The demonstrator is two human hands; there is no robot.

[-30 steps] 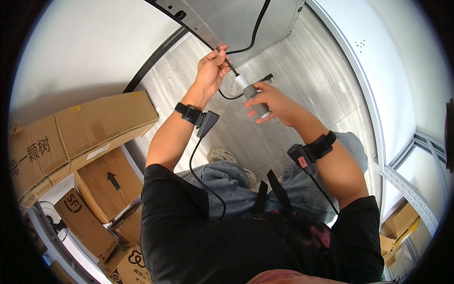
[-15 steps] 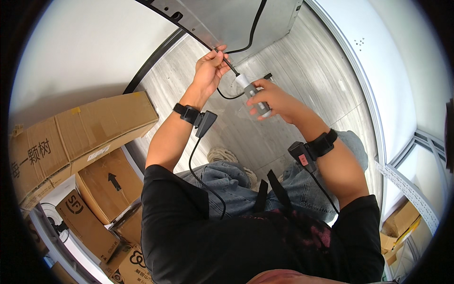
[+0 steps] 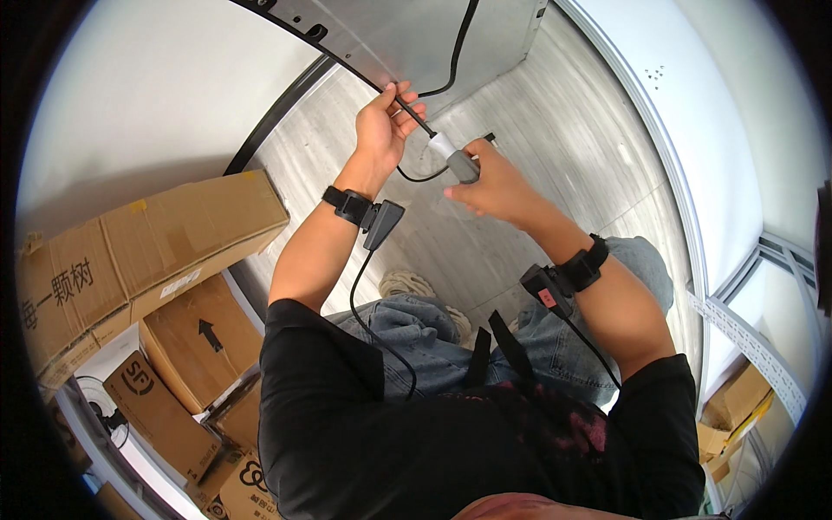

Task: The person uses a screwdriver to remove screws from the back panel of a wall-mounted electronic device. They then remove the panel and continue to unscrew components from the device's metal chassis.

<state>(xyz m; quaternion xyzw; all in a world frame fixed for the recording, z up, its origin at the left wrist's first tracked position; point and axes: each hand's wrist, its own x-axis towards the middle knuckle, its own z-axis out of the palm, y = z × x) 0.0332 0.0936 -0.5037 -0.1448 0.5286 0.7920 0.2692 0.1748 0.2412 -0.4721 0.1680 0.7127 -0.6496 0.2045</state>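
Note:
A screwdriver (image 3: pixel 445 150) with a grey and white handle and a long dark shaft points up and left at the lower edge of a grey metal panel (image 3: pixel 407 52). My right hand (image 3: pixel 496 186) is closed over the back end of the handle, which its palm covers. Near the tip, my left hand (image 3: pixel 383 130) steadies the shaft between its thumb and fingers, close against the panel's edge. The tip itself, and whatever it touches, are hidden by that hand. Black straps with small boxes sit on both wrists.
A black cable (image 3: pixel 458 52) hangs across the panel, and its plug end (image 3: pixel 490 139) lies on the grey wood-look floor (image 3: pixel 598 165). Cardboard boxes (image 3: pixel 173 234) are stacked at the left. White metal shelving (image 3: pixel 745 334) stands at the right.
My right hand has turned and shifted over the back end of the screwdriver handle, which showed before. The left hand stays at the shaft, its fingers slightly shifted.

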